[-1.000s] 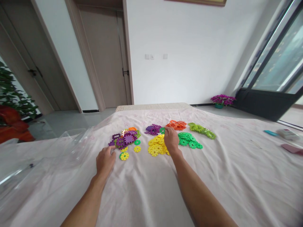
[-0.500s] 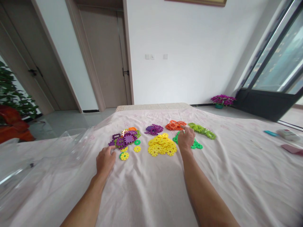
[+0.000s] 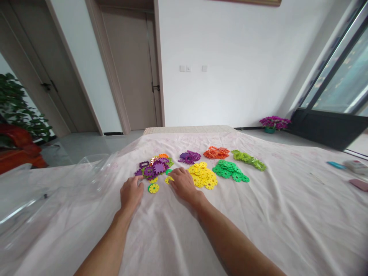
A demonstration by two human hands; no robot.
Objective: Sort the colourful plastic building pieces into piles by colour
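My left hand (image 3: 131,191) rests on the cloth at the near left edge of a mixed pile of purple plastic building pieces (image 3: 155,168), its fingers apart and holding nothing I can see. Just below that pile lies a yellow snowflake disc (image 3: 153,188) with a green one partly under it. My right hand (image 3: 184,183) reaches leftward, fingers stretched out over a single yellow disc (image 3: 168,179) and beside a small green disc (image 3: 168,171). Its wrist side covers the left part of the heaped yellow discs (image 3: 205,177). Whether its fingertips touch the single disc is hard to see.
Sorted heaps stand across the cloth: purple (image 3: 189,156), orange (image 3: 216,153), green (image 3: 227,169) and lime (image 3: 248,159). A clear plastic container (image 3: 71,188) lies at the left. A blue item (image 3: 335,165) and a pinkish block (image 3: 359,184) lie at the far right.
My right hand has moved left from the green heap to the loose discs by the mixed pile, uncovering the green heap. My left hand stays by the pile. The view has shifted slightly.
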